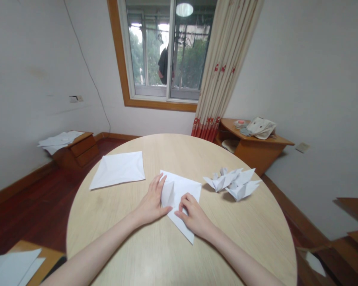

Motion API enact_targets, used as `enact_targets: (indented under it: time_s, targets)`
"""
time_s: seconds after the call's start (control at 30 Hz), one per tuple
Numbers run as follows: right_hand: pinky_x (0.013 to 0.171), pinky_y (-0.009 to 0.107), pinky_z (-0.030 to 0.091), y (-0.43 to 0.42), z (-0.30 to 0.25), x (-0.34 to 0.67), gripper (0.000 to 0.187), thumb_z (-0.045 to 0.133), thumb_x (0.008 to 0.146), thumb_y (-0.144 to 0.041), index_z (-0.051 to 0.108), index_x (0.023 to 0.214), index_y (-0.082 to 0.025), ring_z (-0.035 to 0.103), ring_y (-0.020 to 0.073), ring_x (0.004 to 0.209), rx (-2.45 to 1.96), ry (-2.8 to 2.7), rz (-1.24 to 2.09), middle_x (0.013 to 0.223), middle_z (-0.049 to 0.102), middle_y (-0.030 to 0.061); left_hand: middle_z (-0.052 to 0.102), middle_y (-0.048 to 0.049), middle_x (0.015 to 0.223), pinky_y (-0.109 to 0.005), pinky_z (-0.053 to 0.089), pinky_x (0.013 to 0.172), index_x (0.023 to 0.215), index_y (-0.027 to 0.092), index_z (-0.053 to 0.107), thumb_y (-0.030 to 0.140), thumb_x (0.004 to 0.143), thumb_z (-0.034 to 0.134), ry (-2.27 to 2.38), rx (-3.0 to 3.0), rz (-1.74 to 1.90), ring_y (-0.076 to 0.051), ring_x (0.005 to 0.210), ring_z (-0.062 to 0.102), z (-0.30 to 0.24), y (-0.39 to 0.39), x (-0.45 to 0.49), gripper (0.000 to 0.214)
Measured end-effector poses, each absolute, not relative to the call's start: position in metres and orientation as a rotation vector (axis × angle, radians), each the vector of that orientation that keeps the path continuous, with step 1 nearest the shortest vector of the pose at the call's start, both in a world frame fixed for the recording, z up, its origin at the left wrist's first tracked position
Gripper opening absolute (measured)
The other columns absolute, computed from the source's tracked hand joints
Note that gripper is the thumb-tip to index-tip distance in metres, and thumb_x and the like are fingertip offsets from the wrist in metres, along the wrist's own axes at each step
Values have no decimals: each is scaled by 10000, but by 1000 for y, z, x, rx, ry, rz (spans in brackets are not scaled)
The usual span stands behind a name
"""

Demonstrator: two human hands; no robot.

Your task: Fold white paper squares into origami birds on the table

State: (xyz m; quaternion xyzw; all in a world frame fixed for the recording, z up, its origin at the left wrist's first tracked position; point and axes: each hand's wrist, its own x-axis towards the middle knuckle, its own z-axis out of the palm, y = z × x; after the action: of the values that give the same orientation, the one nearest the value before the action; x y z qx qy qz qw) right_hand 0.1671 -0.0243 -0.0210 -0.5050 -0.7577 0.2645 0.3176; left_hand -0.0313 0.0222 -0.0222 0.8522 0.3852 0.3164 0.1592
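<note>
Both hands are working on the white paper (183, 190), which is lying partly folded at the middle of the round table (167, 258). The left hand (151, 203) is lying flat, its fingers straight and close together, pressing down on the paper's left edge. The right hand (195, 217) is resting on the lower part with its fingers curled and the tips bearing down; I cannot tell whether they are pinching a fold. Flat white sheets (117, 170) are lying to the left, and folded paper shapes (232, 182) are sitting to the right.

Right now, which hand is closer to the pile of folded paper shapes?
Right. The right hand rests on the sheet, left of the folded paper shapes; the left hand lies farther left.
</note>
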Motion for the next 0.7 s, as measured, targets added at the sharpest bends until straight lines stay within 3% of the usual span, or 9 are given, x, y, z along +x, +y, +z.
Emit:
enact_targets:
  time_s: [0.4, 0.7]
  targets:
    - [850, 342, 427, -24, -21, 167, 219, 655, 770, -73, 483, 711, -194, 514, 196, 916, -1301, -2019, 703, 905, 490, 21, -24, -154, 1561, -578, 196, 1123, 1481, 273, -160, 348, 723, 754, 1067, 2523, 786, -364, 1433, 22, -23, 25, -37, 1190]
    - [689, 303, 405, -25, -23, 169, 157, 608, 859, -150, 489, 771, -203, 498, 193, 788, -1234, -2246, 324, 810, 551, 21, -22, -185, 1560, -588, 204, 1115, 1475, 256, -184, 450, 723, 755, 1149, 2594, 808, -382, 1432, 19, -27, 33, -38, 1219]
